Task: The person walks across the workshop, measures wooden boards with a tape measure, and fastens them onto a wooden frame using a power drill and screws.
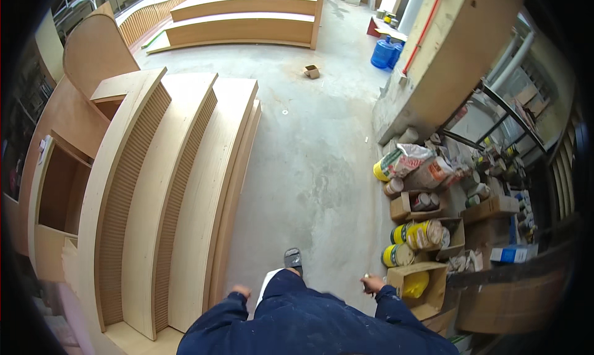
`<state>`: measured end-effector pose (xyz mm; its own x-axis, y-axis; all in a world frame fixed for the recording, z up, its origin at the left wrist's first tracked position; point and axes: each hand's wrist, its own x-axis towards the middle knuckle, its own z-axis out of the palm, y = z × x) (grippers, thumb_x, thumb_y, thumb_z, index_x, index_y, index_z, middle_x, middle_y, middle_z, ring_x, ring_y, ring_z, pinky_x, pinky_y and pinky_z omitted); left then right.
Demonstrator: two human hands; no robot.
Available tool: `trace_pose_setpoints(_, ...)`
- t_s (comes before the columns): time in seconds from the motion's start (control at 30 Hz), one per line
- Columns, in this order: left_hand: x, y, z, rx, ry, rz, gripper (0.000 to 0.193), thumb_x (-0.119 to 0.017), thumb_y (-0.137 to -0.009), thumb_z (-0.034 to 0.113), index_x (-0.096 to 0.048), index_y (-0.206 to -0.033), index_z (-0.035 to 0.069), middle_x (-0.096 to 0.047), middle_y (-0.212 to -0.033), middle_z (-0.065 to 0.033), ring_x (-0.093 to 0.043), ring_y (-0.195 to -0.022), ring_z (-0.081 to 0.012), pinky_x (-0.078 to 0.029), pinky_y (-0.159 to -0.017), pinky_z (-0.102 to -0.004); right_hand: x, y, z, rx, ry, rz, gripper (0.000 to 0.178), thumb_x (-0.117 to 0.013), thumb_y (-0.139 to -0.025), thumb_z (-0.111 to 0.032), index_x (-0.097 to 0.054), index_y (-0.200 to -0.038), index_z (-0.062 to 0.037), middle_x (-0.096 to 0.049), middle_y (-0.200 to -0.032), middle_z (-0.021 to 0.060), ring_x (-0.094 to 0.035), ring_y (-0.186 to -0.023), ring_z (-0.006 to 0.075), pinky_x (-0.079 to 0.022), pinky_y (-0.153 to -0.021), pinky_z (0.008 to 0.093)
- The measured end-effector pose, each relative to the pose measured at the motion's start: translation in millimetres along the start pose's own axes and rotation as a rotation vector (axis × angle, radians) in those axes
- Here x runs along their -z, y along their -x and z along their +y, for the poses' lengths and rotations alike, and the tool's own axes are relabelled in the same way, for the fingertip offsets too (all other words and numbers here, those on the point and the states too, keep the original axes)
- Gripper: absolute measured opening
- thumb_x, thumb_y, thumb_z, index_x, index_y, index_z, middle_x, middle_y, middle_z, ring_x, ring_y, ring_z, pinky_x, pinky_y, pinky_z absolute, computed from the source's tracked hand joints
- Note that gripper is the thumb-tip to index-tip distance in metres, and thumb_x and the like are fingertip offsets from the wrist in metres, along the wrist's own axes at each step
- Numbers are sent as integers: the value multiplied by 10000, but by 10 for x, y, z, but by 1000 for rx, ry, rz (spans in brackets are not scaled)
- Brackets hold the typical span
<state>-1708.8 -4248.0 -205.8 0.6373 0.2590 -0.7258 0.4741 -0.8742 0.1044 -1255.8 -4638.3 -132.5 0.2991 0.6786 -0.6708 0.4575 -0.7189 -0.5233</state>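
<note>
My right grip (375, 285) holds a small thing (365, 276); I can't tell about my left grip (242, 290). Swinging wide could bump that cardboard box (437, 287).

At left, the curved wooden tiers (151, 175) are pale tan with ribbed bands; the concrete floor (297, 169) is mottled grey. Far right, the water jugs (382, 53) are blue; near right, the plastic bag (416, 284) is yellow. The near jacket (315, 324) is navy.
</note>
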Motion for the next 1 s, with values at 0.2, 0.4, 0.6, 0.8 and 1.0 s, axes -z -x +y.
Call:
trace_pose_setpoints(0.2, 3508, -1882, 311, 60, 1263, 386, 229, -679, -784, 205, -675, -895, 4, -687, -782, -111, -652, -658, -160, -522, -631, -301, 480, -235, -74, 98, 288, -289, 442, -531, -816, -486, -644, -1028, -115, -665, -909, 156, -643, -782, 319, -508, -732, 438)
trace_pose_setpoints(0.4, 5370, -3301, -249, -51, 1244, 458, 157, -677, -778, 128, -667, -865, -2, -678, -730, -92, -634, -627, -146, -514, -606, -297, 2014, -1637, -185, -325, 38, -293, 378, -538, -821, -449, -650, -888, -95, -662, -795, 129, -639, -689, 271, -509, -682, 403)
trace_pose_setpoints(0.6, 5647, -3825, -1125, 398, 1234, 284, 141, -703, -764, 193, -691, -785, 55, -676, -678, -64, -647, -613, -156, -513, -602, -314, 4635, -3687, -1243, -417, 65, -370, 365, -545, -826, -413, -656, -747, -74, -658, -681, 102, -635, -596, 223, -509, -632, 369)
trace_pose_setpoints(0.8, 6452, -4248, -1802, 573, 1388, 235, 119, -702, -740, 152, -693, -774, 38, -672, -660, -63, -638, -599, -125, -519, -602, -290, 7537, -6630, -2095, -195, 183, 612, 493, -628, -774, -414, -567, -903, 58, -625, -642, 163, -643, -654, 298, -514, -659, 423)
trace_pose_setpoints(1.0, 7394, -5275, -2698, 257, 680, 137, 175, -615, -790, 253, -722, -844, 125, -683, -720, -83, -663, -682, -173, -528, -651, -322, 8779, -7920, -3804, -147, -195, 453, 437, -653, -772, -295, -471, -989, 38, -607, -697, 180, -611, -633, 303, -484, -558, 412)
